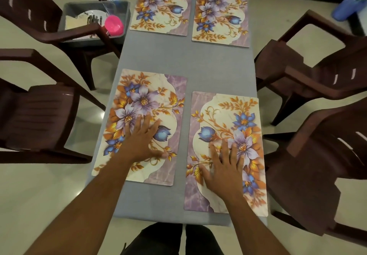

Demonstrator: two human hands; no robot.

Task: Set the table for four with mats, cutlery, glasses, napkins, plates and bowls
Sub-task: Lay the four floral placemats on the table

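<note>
Flat hands (142,135) (224,161), each grip open, press two mats (127,167) (256,201) on grey table (214,70) among brown chairs (309,83).

Soft, even indoor light, wide-angle view w/ heavy edge warp

Lighting moderate, no hard shadows; faint sheen on the pale floor (87,113) left of the table (208,70). Colours on the mats read clear in the centre. Fisheye bends the chairs (309,87) outward, stretches forearms at the bottom. Slight softness overall; the grey bin (121,34) contents and blue bottle (349,4) at top right are blurry
</note>
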